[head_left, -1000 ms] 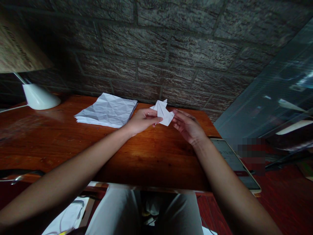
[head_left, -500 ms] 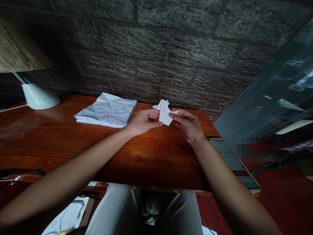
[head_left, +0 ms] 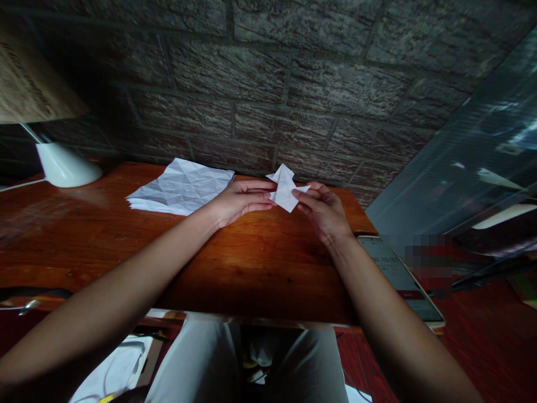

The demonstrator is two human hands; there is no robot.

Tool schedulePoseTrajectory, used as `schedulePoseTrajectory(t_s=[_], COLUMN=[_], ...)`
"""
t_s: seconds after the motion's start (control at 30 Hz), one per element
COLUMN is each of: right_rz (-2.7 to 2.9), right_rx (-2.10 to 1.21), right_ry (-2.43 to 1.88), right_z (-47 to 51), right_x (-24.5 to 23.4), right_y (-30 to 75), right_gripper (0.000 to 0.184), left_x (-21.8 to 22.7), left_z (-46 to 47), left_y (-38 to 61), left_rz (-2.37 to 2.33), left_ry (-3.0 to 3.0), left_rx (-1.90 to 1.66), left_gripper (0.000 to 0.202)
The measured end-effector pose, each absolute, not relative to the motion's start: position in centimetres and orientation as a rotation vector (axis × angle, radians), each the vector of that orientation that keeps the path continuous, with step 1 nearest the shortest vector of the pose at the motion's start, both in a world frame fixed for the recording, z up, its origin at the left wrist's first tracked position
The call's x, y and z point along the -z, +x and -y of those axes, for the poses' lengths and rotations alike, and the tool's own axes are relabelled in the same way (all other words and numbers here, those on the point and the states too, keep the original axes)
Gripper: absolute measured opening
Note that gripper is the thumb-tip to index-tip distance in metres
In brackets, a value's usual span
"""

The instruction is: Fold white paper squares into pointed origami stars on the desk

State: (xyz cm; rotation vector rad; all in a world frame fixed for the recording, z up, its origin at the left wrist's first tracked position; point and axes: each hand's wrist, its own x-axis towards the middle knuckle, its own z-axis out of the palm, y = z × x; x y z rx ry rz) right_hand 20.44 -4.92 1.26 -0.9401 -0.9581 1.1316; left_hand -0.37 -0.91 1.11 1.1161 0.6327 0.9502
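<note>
the right hand (head_left: 325,215), loose beside the folded paper figure (head_left: 285,187) a second ago, now pinches its right flap; the left hand (head_left: 237,201) stays clamped on its left side, holding it above the surface's (head_left: 251,268) far edge, right of the creased sheets (head_left: 180,187)

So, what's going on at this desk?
A person sits at a wooden desk, holding a small folded paper shape just above it. The left hand pinches its left side and the right hand its right flap. A stack of creased white sheets lies to the left, a white lamp base beyond it, and a phone by the right forearm.
</note>
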Motion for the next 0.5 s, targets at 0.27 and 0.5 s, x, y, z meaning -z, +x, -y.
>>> schedulePoseTrajectory(t_s=[0.27,0.5], right_rz=[1.025,1.075], right_rx=[-0.993,-1.048], right_ry=[-0.973,-0.957], right_z=[4.6,5.1], right_x=[-0.4,-0.4], right_y=[20.1,19.4], right_gripper=[0.049,0.053], left_x=[0.0,0.0], left_z=[1.5,1.4], left_y=[1.3,1.5], left_rz=[-0.675,-0.755], left_ry=[0.945,0.842], left_rx=[-1.016,-1.161], left_gripper=[0.02,0.015])
